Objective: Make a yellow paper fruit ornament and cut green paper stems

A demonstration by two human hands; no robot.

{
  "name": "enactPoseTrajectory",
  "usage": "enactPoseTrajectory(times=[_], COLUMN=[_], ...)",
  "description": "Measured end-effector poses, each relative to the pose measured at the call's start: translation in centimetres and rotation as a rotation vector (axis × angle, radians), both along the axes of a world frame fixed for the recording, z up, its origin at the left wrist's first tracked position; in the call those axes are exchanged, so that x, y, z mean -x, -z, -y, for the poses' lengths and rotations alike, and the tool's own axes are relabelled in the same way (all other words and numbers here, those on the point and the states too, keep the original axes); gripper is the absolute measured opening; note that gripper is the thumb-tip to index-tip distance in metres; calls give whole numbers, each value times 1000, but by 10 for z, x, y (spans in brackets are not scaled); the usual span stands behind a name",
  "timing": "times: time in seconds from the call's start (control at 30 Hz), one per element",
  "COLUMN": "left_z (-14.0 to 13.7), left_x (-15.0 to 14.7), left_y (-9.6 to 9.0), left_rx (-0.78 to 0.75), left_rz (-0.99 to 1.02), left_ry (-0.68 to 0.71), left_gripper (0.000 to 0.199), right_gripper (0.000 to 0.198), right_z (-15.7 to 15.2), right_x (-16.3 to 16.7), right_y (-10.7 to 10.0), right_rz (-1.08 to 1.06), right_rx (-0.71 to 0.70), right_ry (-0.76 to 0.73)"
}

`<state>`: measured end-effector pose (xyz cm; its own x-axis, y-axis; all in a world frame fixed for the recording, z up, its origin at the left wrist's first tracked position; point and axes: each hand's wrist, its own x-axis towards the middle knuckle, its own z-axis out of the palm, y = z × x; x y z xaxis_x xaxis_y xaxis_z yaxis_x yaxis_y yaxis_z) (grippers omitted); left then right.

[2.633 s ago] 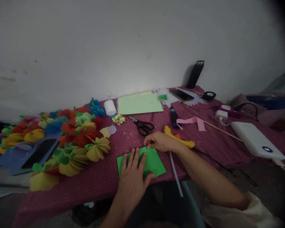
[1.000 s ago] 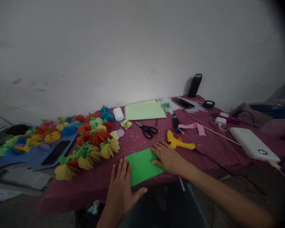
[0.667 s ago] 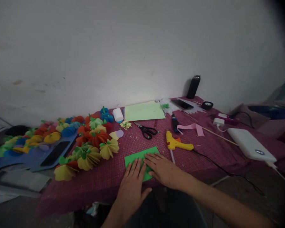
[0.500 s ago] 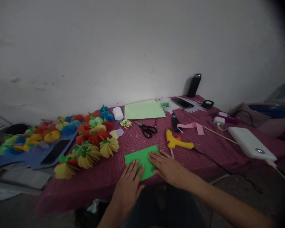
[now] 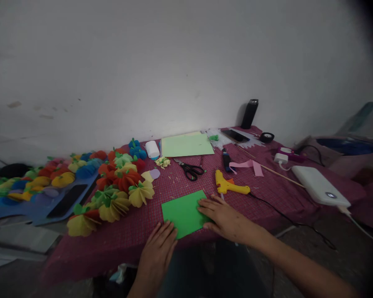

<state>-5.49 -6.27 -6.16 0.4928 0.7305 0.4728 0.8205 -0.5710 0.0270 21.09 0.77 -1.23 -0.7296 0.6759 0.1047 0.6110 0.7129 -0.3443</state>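
Observation:
A green sheet of paper (image 5: 184,213) lies flat near the table's front edge. My left hand (image 5: 158,248) touches its lower left corner with fingers stretched out. On the sheet's right side rest the flat, extended fingers of my right hand (image 5: 222,217). Just beyond that hand is a yellow hot glue gun (image 5: 231,186), its black cord trailing right. Black-handled scissors (image 5: 191,169) lie farther back, behind the green sheet. Left of the sheet sit several yellow, orange and green folded-paper pumpkins (image 5: 113,207).
Pale green sheets (image 5: 186,145) lie at the back by the wall. A pink ribbon (image 5: 248,165), a wooden stick (image 5: 282,177) and a white power bank (image 5: 320,186) are on the right. A black bottle (image 5: 249,114) stands in the far right corner. Paper scraps (image 5: 162,162) are piled near the scissors.
My left hand has slid left and down, from the sheet's middle to its lower left corner. My right hand has shifted slightly right along the sheet. The whole view has turned a little.

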Motion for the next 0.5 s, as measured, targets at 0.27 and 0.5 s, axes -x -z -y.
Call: enactPoseTrajectory(times=[0.27, 0.5], left_z=[0, -2], left_x=[-5, -4], left_y=[-7, -12], left_rx=[4, 74], left_rz=[108, 204], left_ry=[-44, -62], left_gripper=[24, 22], right_gripper=[42, 39], right_z=[-5, -11], right_x=[-9, -12], right_y=[-2, 3], right_rz=[-41, -88], right_rx=[65, 85], right_ry=[-41, -73])
